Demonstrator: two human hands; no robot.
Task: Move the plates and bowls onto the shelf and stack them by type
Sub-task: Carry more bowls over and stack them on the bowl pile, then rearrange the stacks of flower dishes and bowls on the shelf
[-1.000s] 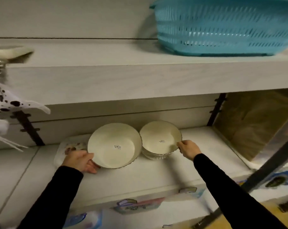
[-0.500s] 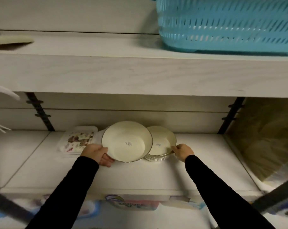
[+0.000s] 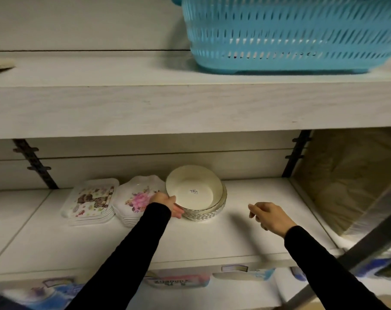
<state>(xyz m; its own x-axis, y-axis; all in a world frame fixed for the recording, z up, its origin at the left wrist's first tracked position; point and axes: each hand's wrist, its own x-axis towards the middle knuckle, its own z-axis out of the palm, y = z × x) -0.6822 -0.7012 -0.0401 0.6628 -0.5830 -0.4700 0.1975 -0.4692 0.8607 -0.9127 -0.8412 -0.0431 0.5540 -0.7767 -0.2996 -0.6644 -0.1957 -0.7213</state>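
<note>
Overhanging shelf: pale wood-grain board spanning the whole view; it hides the upper back of the bay below.
Basket: blue slotted plastic on that board, cut off at the top and right.
Lower shelf: white surface carrying all the crockery, with dark slotted brackets behind; the packaging under its front edge is blurred and unreadable.
Rectangular plates: patterned stack at the left, long axis running front to back.
Flower plates: scalloped stack just beside them.
Bowl stack: cream, mouths upward, right of the plates; round, so no long axis.
Top bowl: nested, slightly tipped, rim offset left; the sticker inside is too small to read.
Left hand: thumb over the top bowl's left rim, fingers beneath, pinching it.
Right hand: well right of the bowls, fingers loosely curled, holding nothing.
</note>
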